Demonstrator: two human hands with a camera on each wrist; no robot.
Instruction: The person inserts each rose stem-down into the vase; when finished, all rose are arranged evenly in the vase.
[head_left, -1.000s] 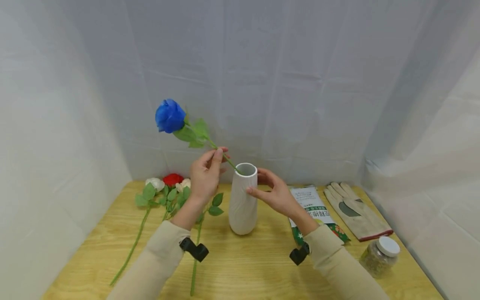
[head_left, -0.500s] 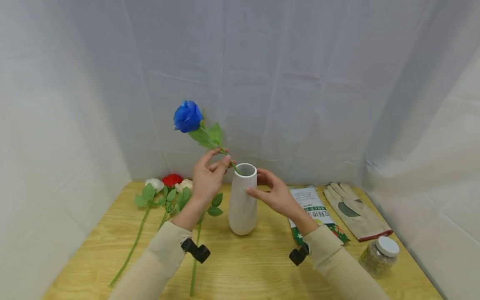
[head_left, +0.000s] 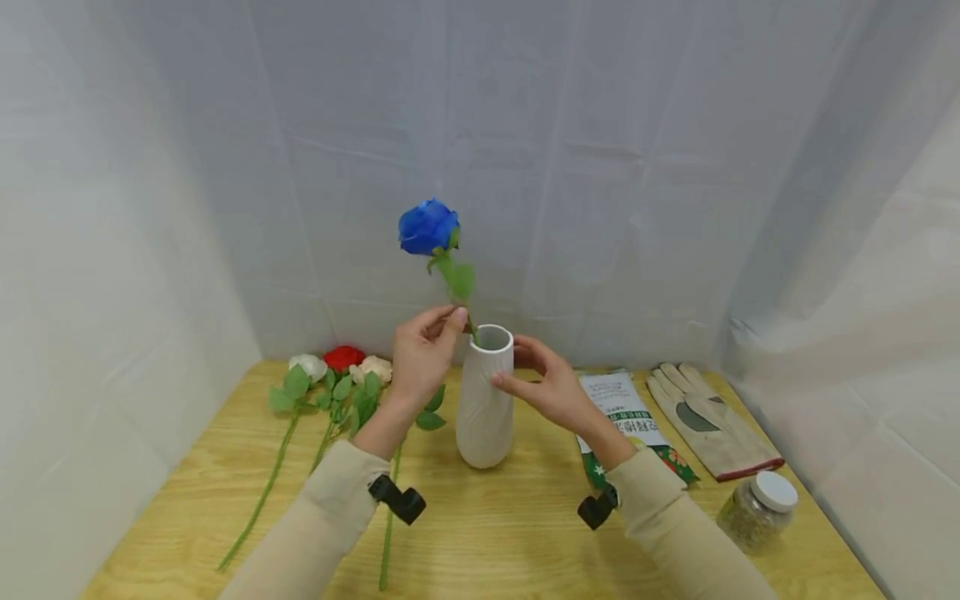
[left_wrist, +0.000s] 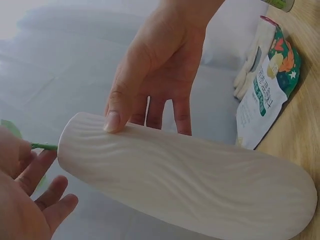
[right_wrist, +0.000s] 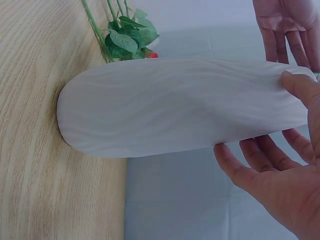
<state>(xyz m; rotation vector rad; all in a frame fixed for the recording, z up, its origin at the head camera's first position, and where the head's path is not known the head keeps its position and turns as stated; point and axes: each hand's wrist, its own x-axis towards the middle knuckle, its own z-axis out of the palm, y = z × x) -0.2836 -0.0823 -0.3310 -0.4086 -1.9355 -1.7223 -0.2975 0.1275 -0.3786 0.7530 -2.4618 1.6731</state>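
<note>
A white ribbed vase [head_left: 484,408] stands upright on the wooden table. My right hand [head_left: 551,385] grips its upper right side, thumb on the front and fingers round the back. In the right wrist view the thumb and fingers of the right hand [right_wrist: 285,175] lie on either side of the vase [right_wrist: 175,107]. My left hand [head_left: 425,354] pinches the stem of a blue rose [head_left: 428,227] just over the rim. The stem's lower end is hidden inside the vase mouth. In the left wrist view the green stem [left_wrist: 44,146] enters the vase mouth.
Left on the table [head_left: 480,550] lie a white rose [head_left: 310,367], a red rose [head_left: 344,358] and a cream rose [head_left: 372,368]. To the right are a printed packet [head_left: 621,410], work gloves [head_left: 705,423] and a white-lidded jar [head_left: 757,512]. White sheeting [head_left: 600,183] hangs behind.
The blue rose has swung right and become more upright, its stem sinking further into the vase. My left hand has moved right and slightly down to the rim. The right hand stays put.
</note>
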